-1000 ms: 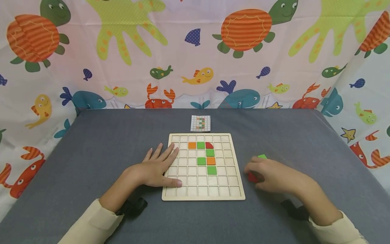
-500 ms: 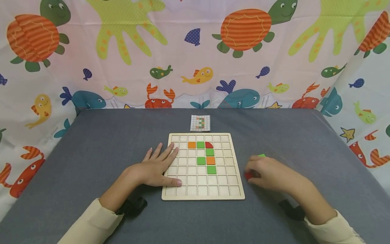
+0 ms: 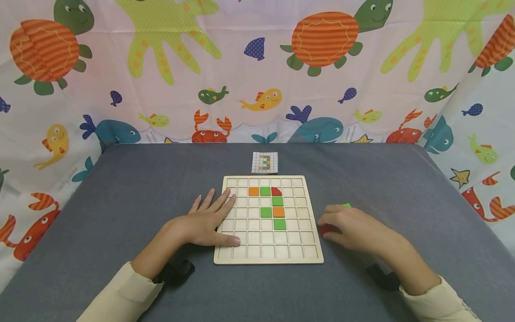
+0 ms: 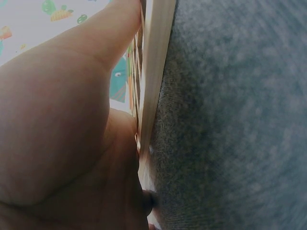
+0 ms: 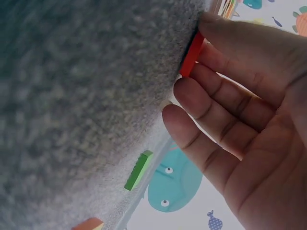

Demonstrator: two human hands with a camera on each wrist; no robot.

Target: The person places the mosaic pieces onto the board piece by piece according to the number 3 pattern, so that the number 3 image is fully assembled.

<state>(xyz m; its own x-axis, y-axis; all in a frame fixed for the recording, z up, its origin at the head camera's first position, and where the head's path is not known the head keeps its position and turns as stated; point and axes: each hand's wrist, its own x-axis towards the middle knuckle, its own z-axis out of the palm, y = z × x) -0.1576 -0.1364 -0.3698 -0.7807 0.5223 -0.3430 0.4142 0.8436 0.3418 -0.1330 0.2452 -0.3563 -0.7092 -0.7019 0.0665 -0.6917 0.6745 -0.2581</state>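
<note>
My left hand point(image 3: 207, 223) lies with spread, straight fingers on the left edge of the wooden grid board point(image 3: 249, 260); in the left wrist view its palm point(image 4: 57, 143) is beside the board's edge point(image 4: 154, 67). To the right of the board, my right hand point(image 3: 352, 227) pinches a red tile point(image 3: 327, 229) low over the table, partly hidden by the fingers. The right wrist view has the red tile point(image 5: 192, 55) between thumb and fingertips. Orange tiles point(image 3: 278, 212), several green tiles point(image 3: 266, 212) and a red quarter-round tile point(image 3: 276, 192) sit in the board's cells.
Behind the board lies a small printed pattern card point(image 3: 264, 163). A green tile point(image 3: 346, 205) peeks out beyond my right hand. The right wrist view also has a green tile point(image 5: 139, 170) and an orange piece point(image 5: 88, 224) on the grey cloth point(image 5: 86, 96).
My right hand has slid slightly left toward the board, and the red tile has moved along with it. The left hand and the tiles in the board stay where they were.
</note>
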